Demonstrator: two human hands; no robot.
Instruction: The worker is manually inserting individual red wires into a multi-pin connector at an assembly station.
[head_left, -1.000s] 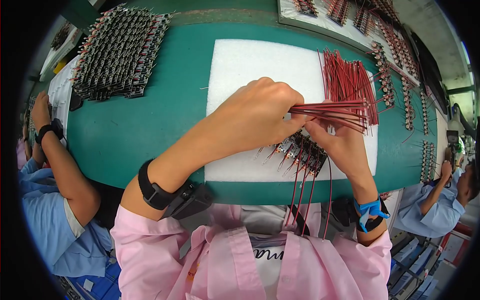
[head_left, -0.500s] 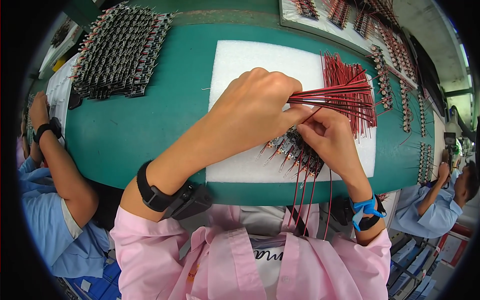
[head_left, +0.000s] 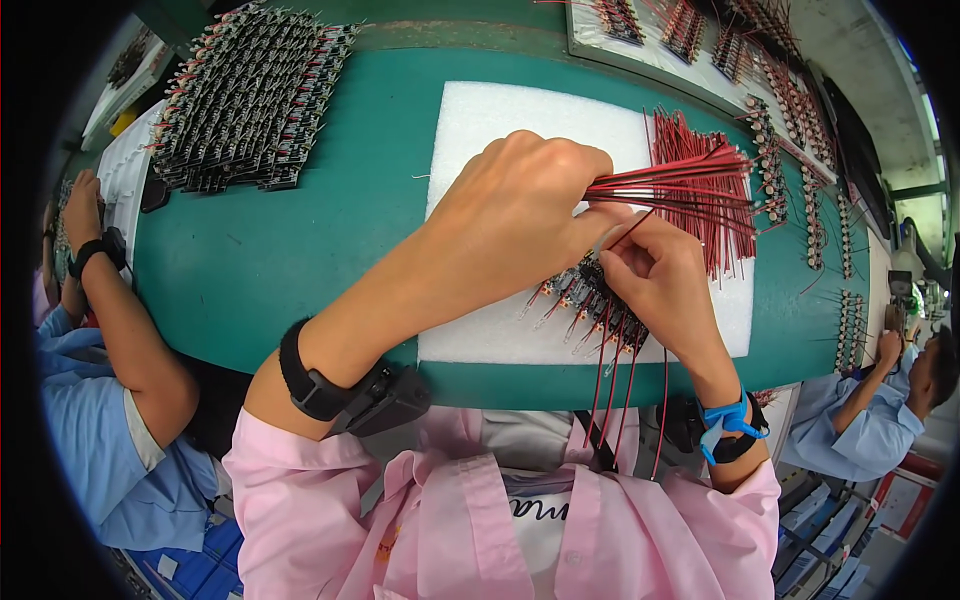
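Observation:
My left hand (head_left: 535, 205) is closed round a bundle of thin red and black wires (head_left: 680, 188), whose ends fan out to the right. Just below it, my right hand (head_left: 660, 275) pinches a single dark wire (head_left: 630, 230); its fingertips nearly meet my left thumb. Under both hands lies a panel of small circuit boards (head_left: 605, 310), partly hidden, with clear bulb-like parts along its near edge. Several red wires (head_left: 628, 385) hang from the panel over the table's front edge towards my lap.
A white foam sheet (head_left: 480, 110) lies on the green table (head_left: 380, 130). Behind my hands sits a pile of red wires (head_left: 700, 140). Stacked board panels (head_left: 250, 100) stand far left; wired board strips (head_left: 770, 170) line the right. Co-workers sit at both sides.
Both hands keep their grips and nearly their places. The whole view has shifted slightly. The fingertips of my right hand have barely moved against the panel.

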